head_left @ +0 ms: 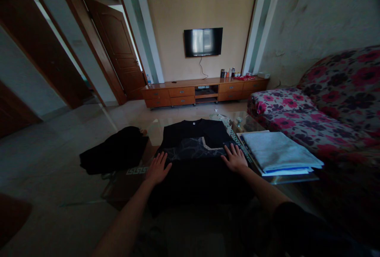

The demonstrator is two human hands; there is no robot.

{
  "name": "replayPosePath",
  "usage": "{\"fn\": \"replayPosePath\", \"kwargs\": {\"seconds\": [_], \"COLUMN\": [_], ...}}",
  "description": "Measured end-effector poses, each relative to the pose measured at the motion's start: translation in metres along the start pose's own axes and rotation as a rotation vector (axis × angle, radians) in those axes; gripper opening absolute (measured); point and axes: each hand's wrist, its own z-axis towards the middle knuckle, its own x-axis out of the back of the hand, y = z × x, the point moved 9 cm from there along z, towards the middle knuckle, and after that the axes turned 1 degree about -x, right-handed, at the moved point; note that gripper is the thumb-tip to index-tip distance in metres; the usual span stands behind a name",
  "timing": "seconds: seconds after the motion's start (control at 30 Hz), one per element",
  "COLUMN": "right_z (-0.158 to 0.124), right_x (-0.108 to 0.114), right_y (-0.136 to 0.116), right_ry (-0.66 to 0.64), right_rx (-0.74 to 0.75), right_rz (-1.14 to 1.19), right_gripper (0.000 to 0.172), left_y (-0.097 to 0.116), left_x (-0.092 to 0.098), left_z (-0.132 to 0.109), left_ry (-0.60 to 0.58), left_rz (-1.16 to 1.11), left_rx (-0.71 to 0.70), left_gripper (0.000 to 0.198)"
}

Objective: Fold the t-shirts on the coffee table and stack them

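Note:
A black T-shirt (pixel 196 182) with a grey patterned band across its chest lies spread on a glass table, its collar at the far side. My left hand (pixel 158 169) rests flat on the shirt's left edge, fingers spread. On the right edge, beside the patterned band, my right hand (pixel 235 158) lies flat with its fingers apart. Neither hand grips the cloth. The shirt's near end fades into dark shadow, so its hem is hard to make out.
Dark folded clothing (pixel 115 150) lies at the table's left. A stack of light blue and white folded cloths (pixel 279 152) sits at the right, near a floral sofa (pixel 285 120). A small glass (pixel 239 121) stands on the glass table (pixel 154 128). Beyond is a wooden TV cabinet (pixel 181 95).

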Motion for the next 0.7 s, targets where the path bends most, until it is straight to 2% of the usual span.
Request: {"fn": "replayPosePath", "kwargs": {"seconds": [0.17, 0.33, 0.4, 0.47, 0.5, 0.57, 0.63, 0.7], "right_z": [0.000, -0.014, -0.020, -0.023, -0.025, -0.030, -0.042, -0.065], "right_x": [0.004, 0.026, 0.041, 0.054, 0.058, 0.060, 0.051, 0.034], "right_y": [-0.005, -0.012, -0.016, -0.016, -0.014, -0.005, 0.004, 0.010], "right_ry": [0.021, 0.153, 0.200, 0.176, 0.135, -0.001, -0.203, -0.464], "right_rx": [-0.009, -0.015, 0.025, 0.063, 0.072, 0.082, 0.096, 0.122], "right_rz": [-0.005, -0.024, -0.008, 0.076, 0.148, 0.353, 0.606, 0.842], "right_gripper": [0.077, 0.060, 0.054, 0.046, 0.042, 0.035, 0.035, 0.039], "left_y": [0.005, 0.017, 0.022, 0.021, 0.018, 0.011, 0.006, 0.002], "left_x": [0.009, 0.046, 0.060, 0.071, 0.072, 0.065, 0.052, 0.035], "left_z": [-0.002, -0.016, -0.021, -0.024, -0.026, -0.032, -0.045, -0.066], "left_ry": [0.030, 0.187, 0.206, 0.180, 0.131, -0.037, -0.230, -0.448], "left_rz": [-0.014, 0.003, 0.005, -0.059, -0.144, -0.370, -0.544, -0.687], "left_rx": [0.020, 0.061, 0.045, 0.035, 0.043, 0.068, 0.084, 0.084], "left_gripper": [0.066, 0.046, 0.037, 0.029, 0.026, 0.027, 0.031, 0.035]}}
